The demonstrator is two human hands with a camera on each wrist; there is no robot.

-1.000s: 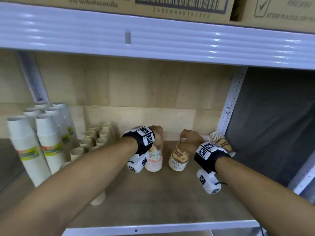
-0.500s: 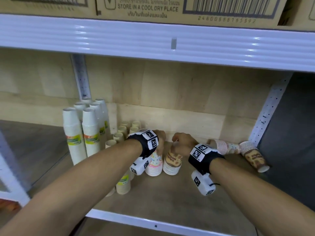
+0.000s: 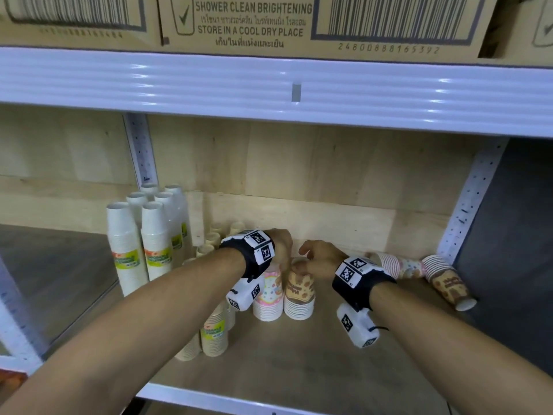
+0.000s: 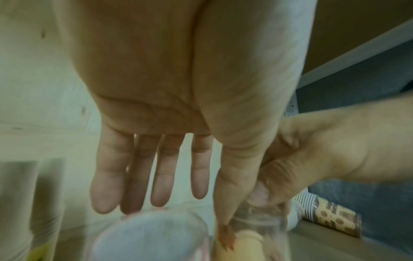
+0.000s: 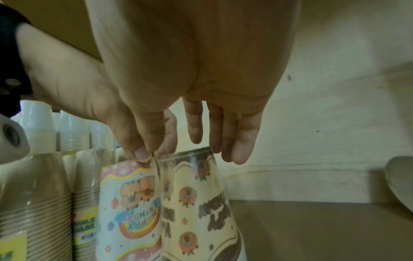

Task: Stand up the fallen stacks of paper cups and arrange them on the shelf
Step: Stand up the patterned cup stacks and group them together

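Note:
Two short wrapped cup stacks stand rim-down, side by side and touching: a pink "Happy Birthday" stack (image 3: 269, 298) (image 5: 129, 203) and a brown-printed stack (image 3: 299, 292) (image 5: 196, 203). My left hand (image 3: 282, 250) (image 4: 183, 203) hovers over the pink stack with straight fingers, its thumb touching the wrap between the stacks. My right hand (image 3: 314, 259) (image 5: 196, 144) pinches the top of the brown stack between thumb and fingers. At the right two more stacks lie on their sides, one pink (image 3: 398, 265) and one brown (image 3: 449, 283) (image 4: 330, 215).
Tall white cup stacks (image 3: 128, 250) stand at the left, and short beige stacks (image 3: 214, 333) are in front under my left forearm. Small cups (image 3: 209, 241) line the back wall. A white upright (image 3: 466, 205) bounds the right. Cardboard boxes (image 3: 239, 22) sit on the shelf above.
The brown stack went from tilted in my right hand to upright against the pink stack. My left hand's fingers lifted off the pink stack. The head view swung left.

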